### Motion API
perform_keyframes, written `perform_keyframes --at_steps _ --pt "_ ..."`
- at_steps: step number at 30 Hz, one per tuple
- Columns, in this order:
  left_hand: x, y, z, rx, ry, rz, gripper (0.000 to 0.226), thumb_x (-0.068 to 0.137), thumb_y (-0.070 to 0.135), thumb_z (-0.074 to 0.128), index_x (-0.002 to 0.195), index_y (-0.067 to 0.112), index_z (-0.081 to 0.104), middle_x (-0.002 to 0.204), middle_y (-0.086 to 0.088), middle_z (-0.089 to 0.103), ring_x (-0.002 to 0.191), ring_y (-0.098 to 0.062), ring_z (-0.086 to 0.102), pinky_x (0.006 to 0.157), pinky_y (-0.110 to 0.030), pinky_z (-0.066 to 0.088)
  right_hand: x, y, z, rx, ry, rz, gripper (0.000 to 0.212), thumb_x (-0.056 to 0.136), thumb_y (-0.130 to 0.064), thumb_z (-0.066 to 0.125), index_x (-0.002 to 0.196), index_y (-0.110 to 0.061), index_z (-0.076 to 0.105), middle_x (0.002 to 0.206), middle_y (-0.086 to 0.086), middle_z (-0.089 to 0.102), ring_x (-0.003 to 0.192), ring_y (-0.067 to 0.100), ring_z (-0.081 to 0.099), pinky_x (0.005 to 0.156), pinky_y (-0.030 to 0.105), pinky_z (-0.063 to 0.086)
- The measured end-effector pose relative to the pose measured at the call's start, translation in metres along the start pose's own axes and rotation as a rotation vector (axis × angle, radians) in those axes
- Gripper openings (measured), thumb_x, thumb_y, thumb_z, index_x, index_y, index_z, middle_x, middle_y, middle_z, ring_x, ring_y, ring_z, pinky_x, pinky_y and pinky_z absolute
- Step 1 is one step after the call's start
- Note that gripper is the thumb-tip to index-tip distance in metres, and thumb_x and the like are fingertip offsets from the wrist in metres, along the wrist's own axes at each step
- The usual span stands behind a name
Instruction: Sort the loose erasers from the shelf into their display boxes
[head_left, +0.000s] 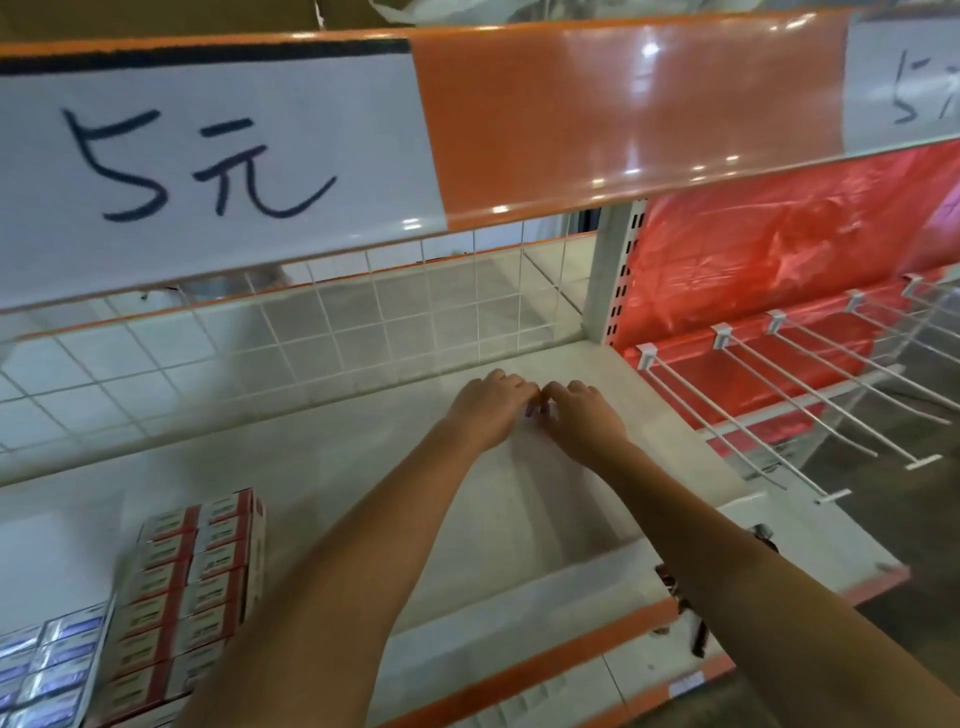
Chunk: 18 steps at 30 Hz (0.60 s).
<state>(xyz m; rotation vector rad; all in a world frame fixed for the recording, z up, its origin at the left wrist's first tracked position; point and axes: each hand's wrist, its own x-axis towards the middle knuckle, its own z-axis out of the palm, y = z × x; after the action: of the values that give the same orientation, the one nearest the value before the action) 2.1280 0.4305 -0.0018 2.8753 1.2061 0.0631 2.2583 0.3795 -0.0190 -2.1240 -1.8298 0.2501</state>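
Note:
Both arms reach deep onto the white shelf (363, 467). My left hand (488, 410) and my right hand (584, 415) meet fingertip to fingertip near the back right of the shelf. Something small and bluish (537, 410) shows between the fingertips, too blurred to identify. At the near left stands a display box of red-and-white erasers (192, 587), packed in two rows. Beside it, at the frame's left edge, lies a box of blue-and-silver erasers (47, 670).
A white wire grid (311, 332) backs the shelf. Above hangs an orange price rail (623, 114) with a handwritten paper sign (208, 161). To the right, white peg hooks (810, 384) jut out over red plastic sheeting (779, 249).

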Motion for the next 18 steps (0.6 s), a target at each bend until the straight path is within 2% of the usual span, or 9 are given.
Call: perform_keyframes --at_steps 6,10,13,16,18 --pt "0.006 -0.007 0.004 -0.006 -0.007 0.021 0.026 0.091 0.013 0.05 0.115 0.021 0.051 0.122 -0.001 0.055 0.112 -0.021 0.045 0.085 -0.032 0.04 0.011 0.009 -0.006 -0.023 -0.096 -0.046 0.026 0.092 -0.033 0.054 0.113 -0.018 0.056 0.108 0.009 0.053 0.101 0.024 0.049 0.084 0.03 0.041" --pt "0.006 -0.011 0.005 0.044 -0.016 0.06 0.036 0.091 0.036 0.052 0.125 0.023 0.049 0.124 -0.004 0.053 0.115 -0.022 0.044 0.088 -0.033 0.039 0.011 0.016 -0.006 -0.004 -0.069 -0.034 0.018 0.094 -0.027 0.053 0.109 -0.018 0.056 0.107 0.009 0.055 0.092 0.02 0.048 0.079 0.026 0.041" --pt "0.008 -0.008 0.004 0.042 -0.007 0.05 0.04 0.092 0.04 0.05 0.128 0.023 0.049 0.122 -0.006 0.053 0.115 -0.024 0.043 0.089 -0.033 0.038 0.01 0.02 -0.003 0.046 -0.022 -0.004 0.02 0.092 -0.023 0.057 0.111 -0.018 0.053 0.109 0.009 0.059 0.095 0.022 0.055 0.081 0.029 0.046" --pt "0.009 -0.004 0.004 0.041 0.017 0.035 0.035 0.093 0.041 0.048 0.119 0.018 0.055 0.118 -0.007 0.054 0.112 -0.024 0.044 0.085 -0.031 0.036 0.007 0.021 -0.004 0.069 -0.025 0.028 0.026 0.091 -0.023 0.059 0.115 -0.014 0.056 0.112 0.007 0.061 0.099 0.021 0.057 0.087 0.03 0.047" --pt "0.003 -0.005 0.004 0.027 0.019 0.01 0.034 0.092 0.042 0.051 0.11 0.014 0.057 0.113 -0.008 0.057 0.107 -0.024 0.046 0.082 -0.031 0.036 0.005 0.02 -0.006 0.047 -0.025 0.001 0.027 0.091 -0.023 0.059 0.116 -0.011 0.059 0.111 0.007 0.06 0.095 0.018 0.055 0.085 0.026 0.045"
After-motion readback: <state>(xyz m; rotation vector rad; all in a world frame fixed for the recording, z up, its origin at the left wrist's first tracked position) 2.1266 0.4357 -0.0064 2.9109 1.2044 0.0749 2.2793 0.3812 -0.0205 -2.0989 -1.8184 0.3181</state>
